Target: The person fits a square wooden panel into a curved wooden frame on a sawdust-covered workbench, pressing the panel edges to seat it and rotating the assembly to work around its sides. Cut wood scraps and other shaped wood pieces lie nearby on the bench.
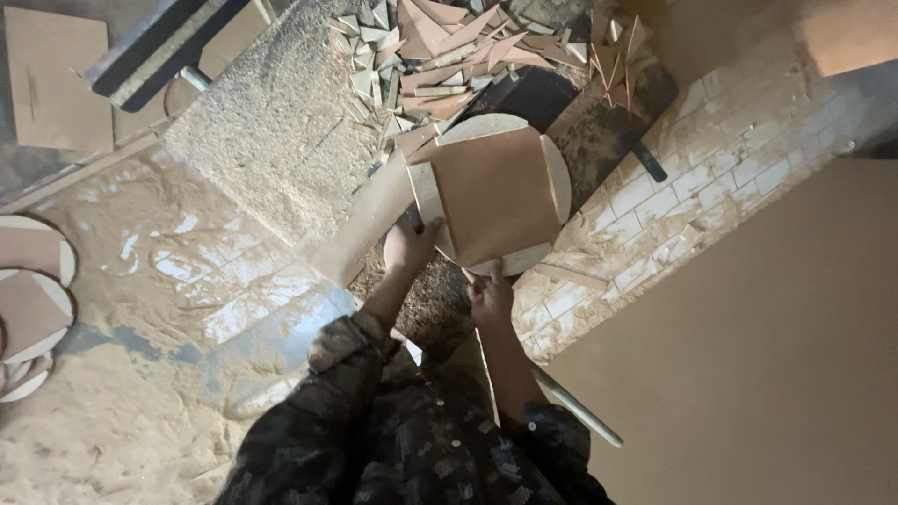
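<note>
Cut round boards (33,309) lie stacked at far left. Left hand (409,248) grips the board (496,196) at its near-left edge; right hand (490,297) is closed on its near edge. Trimming looks underway; offcuts (449,47) pile beyond. Next move likely calls for steady turning.

It was a woodworking shop. Sawdust (131,411) covered the floor and the workbench (271,140), a heap of triangular offcuts (449,42) lay by the machine, and cut round boards (33,281) were stacked to one side.
</note>
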